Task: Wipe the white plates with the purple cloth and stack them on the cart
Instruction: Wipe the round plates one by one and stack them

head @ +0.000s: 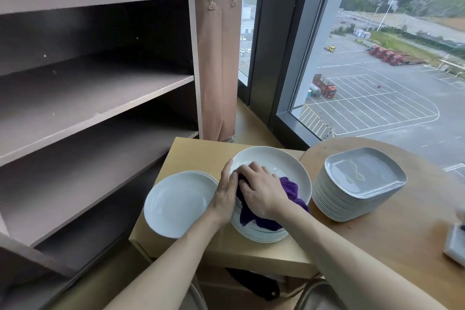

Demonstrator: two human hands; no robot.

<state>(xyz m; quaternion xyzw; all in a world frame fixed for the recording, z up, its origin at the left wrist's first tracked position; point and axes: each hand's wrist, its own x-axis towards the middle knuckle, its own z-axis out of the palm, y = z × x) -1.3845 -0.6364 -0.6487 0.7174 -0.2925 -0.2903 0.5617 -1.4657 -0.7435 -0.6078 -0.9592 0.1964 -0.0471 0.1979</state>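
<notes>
right hand [261,191] clutches the purple cloth [289,189], pressing it inside the top plate [276,161] of a stack [259,235] on the tabletop [191,156]. left hand [225,194] grips that plate's left rim, thumb inside. second plate [176,204] lies just left, cart [100,98] beyond.

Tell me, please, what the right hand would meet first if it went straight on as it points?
Most likely the left hand, gripping the plate rim just ahead of the right hand and its cloth; depth is unclear.
</notes>
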